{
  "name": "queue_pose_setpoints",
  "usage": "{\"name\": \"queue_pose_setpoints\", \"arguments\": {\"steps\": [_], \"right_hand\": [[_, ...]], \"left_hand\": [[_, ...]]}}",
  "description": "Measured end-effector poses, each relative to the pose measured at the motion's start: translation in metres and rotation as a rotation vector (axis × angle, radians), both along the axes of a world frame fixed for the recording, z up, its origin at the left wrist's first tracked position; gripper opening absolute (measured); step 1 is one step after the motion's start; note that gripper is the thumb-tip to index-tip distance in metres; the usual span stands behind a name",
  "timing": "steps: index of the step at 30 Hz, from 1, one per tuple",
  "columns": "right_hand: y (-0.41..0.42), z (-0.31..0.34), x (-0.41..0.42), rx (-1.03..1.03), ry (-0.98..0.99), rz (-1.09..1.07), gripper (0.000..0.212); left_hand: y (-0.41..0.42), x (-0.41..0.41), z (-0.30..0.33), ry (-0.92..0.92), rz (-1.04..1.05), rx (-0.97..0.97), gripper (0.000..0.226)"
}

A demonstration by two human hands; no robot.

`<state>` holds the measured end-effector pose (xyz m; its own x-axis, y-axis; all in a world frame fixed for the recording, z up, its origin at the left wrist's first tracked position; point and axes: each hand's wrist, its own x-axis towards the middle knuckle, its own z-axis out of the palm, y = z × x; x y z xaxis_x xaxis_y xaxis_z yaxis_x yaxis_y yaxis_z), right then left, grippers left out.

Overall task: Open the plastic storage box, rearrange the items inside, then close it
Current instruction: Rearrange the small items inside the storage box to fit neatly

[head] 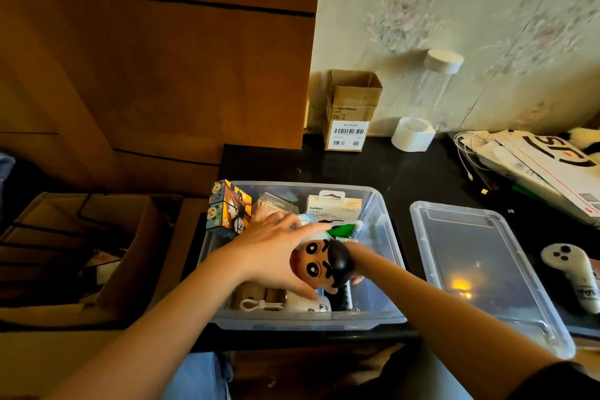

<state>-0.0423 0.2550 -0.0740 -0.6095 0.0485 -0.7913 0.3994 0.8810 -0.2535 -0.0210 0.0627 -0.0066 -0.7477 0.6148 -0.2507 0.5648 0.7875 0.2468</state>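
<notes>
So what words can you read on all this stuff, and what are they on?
"belkin" on the white package in the storage box.
"Made in Vietnam" and "CE" on the cardboard box by the wall; the numbers on its barcode label are too small to read.
Big black letters on the white carton at the right, upside down and cut off, unreadable.
Print on the white controller: too blurred.

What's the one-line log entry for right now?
box: open | lid: off, right of box | left hand: flat on doll head | right hand: mostly hidden behind doll
</notes>
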Motion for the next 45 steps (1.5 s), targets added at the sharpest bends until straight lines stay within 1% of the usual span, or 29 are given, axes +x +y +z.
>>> {"name": "queue_pose_setpoints", "arguments": {"steps": [1, 3, 4, 5, 6, 7, 8, 11, 14, 16, 19, 22, 24, 25, 27, 30, 32, 34, 36, 39, 40, 42, 43, 45], "right_hand": [[0.0, -0.001, -0.001, -0.008, 0.004, -0.008, 0.039], [-0.001, -0.001, -0.001, -0.041, -0.009, -0.022, 0.038], [-0.001, 0.001, -0.001, -0.073, -0.018, -0.056, 0.035], [0.0, 0.004, 0.0, -0.094, 0.014, -0.094, 0.026], [0.001, 0.009, 0.0, -0.104, 0.066, -0.121, 0.012], [0.002, 0.012, 0.0, -0.118, 0.161, -0.164, 0.009], [0.005, 0.015, -0.001, -0.115, 0.264, -0.187, 0.017], [0.008, 0.037, 0.001, -0.049, 0.524, -0.059, 0.011], [0.008, 0.047, 0.002, -0.144, 0.612, -0.095, 0.014], [0.004, 0.049, 0.004, -0.272, 0.613, -0.196, 0.018], [-0.007, 0.054, 0.006, -0.43, 0.543, -0.296, 0.023], [-0.014, 0.054, 0.006, -0.519, 0.379, -0.341, 0.031], [-0.019, 0.056, 0.007, -0.615, 0.241, -0.448, 0.03], [-0.022, 0.057, 0.007, -0.644, 0.212, -0.484, 0.027], [-0.028, 0.058, 0.006, -0.647, 0.226, -0.491, 0.021], [-0.041, 0.061, 0.006, -0.644, 0.309, -0.392, 0.023], [-0.051, 0.065, 0.003, -0.6, 0.412, -0.281, 0.028], [-0.058, 0.072, 0.0, -0.541, 0.452, -0.153, 0.031], [-0.056, 0.075, -0.002, -0.519, 0.418, -0.081, 0.033], [-0.048, 0.078, -0.003, -0.54, 0.343, -0.046, 0.033], [-0.044, 0.076, -0.003, -0.546, 0.324, -0.039, 0.034], [-0.039, 0.071, -0.003, -0.595, 0.279, -0.085, 0.038], [-0.038, 0.069, -0.004, -0.65, 0.245, -0.16, 0.039], [-0.037, 0.065, -0.002, -0.773, 0.171, -0.312, 0.038]], "left_hand": [[0.005, 0.001, 0.0, 0.004, -0.007, 0.015, 0.096], [0.014, 0.004, -0.002, 0.047, 0.007, 0.073, 0.086], [0.017, 0.005, -0.004, 0.064, 0.016, 0.1, 0.08], [0.018, 0.006, -0.005, 0.075, 0.025, 0.124, 0.076], [0.019, 0.006, -0.007, 0.079, 0.031, 0.144, 0.073], [0.018, 0.007, -0.008, 0.078, 0.039, 0.164, 0.071], [0.017, 0.008, -0.009, 0.075, 0.052, 0.186, 0.07], [0.013, 0.011, -0.01, 0.094, 0.124, 0.278, 0.068], [0.011, 0.014, -0.009, 0.143, 0.211, 0.404, 0.061], [0.01, 0.014, -0.008, 0.159, 0.259, 0.461, 0.058], [0.007, 0.012, -0.005, 0.177, 0.285, 0.464, 0.061], [0.002, 0.009, -0.002, 0.179, 0.267, 0.406, 0.06], [-0.001, 0.011, 0.0, 0.168, 0.224, 0.414, 0.055], [-0.002, 0.013, 0.002, 0.17, 0.195, 0.441, 0.049], [0.0, 0.016, 0.003, 0.236, 0.132, 0.483, 0.035], [0.005, 0.019, 0.007, 0.347, 0.124, 0.466, 0.018], [0.005, 0.017, 0.01, 0.393, 0.166, 0.454, 0.025], [0.002, 0.012, 0.013, 0.348, 0.242, 0.425, 0.03], [-0.001, 0.005, 0.017, 0.236, 0.306, 0.38, 0.028], [0.001, -0.01, 0.026, 0.086, 0.264, 0.33, 0.022], [0.002, -0.015, 0.028, 0.009, 0.242, 0.334, 0.021], [0.0, -0.023, 0.031, -0.176, 0.212, 0.357, 0.02], [-0.001, -0.025, 0.032, -0.248, 0.205, 0.358, 0.02], [-0.003, -0.029, 0.031, -0.284, 0.177, 0.314, 0.019]]}}
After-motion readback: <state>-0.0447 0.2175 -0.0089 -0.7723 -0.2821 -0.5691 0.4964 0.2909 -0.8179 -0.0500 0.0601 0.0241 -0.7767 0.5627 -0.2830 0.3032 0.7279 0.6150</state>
